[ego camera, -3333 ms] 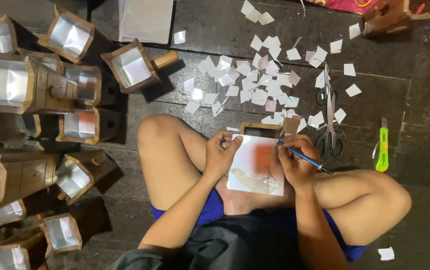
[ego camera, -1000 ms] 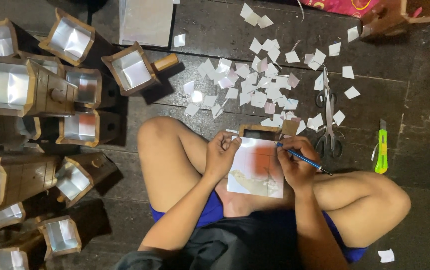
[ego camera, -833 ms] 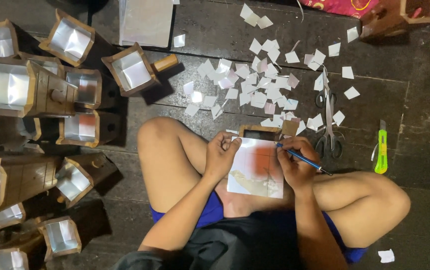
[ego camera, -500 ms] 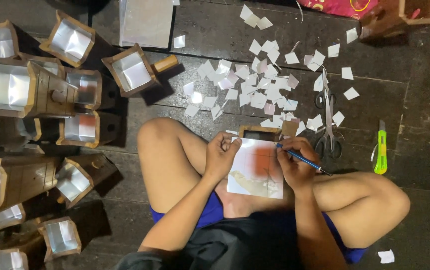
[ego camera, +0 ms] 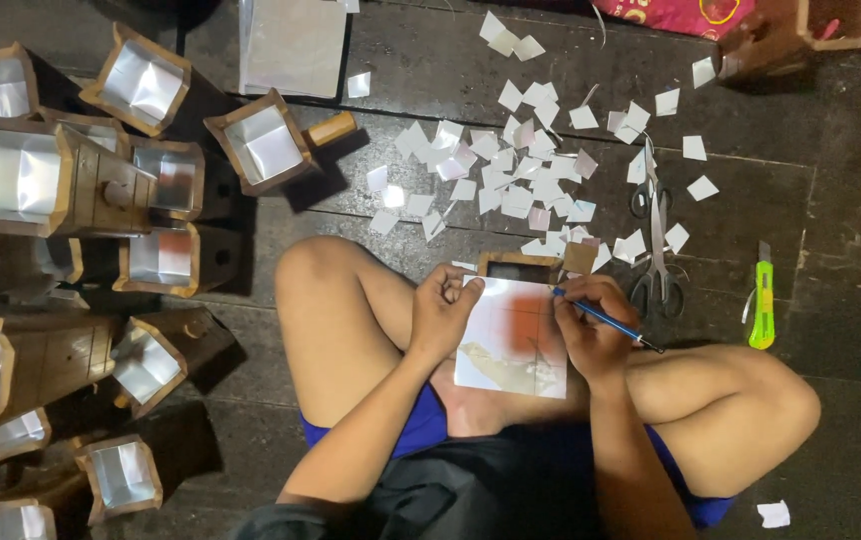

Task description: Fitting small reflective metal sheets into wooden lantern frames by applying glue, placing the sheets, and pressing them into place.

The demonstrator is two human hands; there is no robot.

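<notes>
Wooden frame point(ego camera: 521, 265) half-hidden under paper sheet point(ego camera: 511, 340)

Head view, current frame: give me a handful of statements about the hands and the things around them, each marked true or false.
1. The right hand holds a blue pen over a sheet of paper. True.
2. The left hand holds the scissors. False: the scissors lie on the floor, and the left hand steadies the sheet's edge.
3. A green utility knife lies to the right of the scissors. True.
4. The small paper squares are stacked in one neat pile. False: they lie scattered loose.
5. Wooden boxes with shiny lining stand on the left. True.
</notes>
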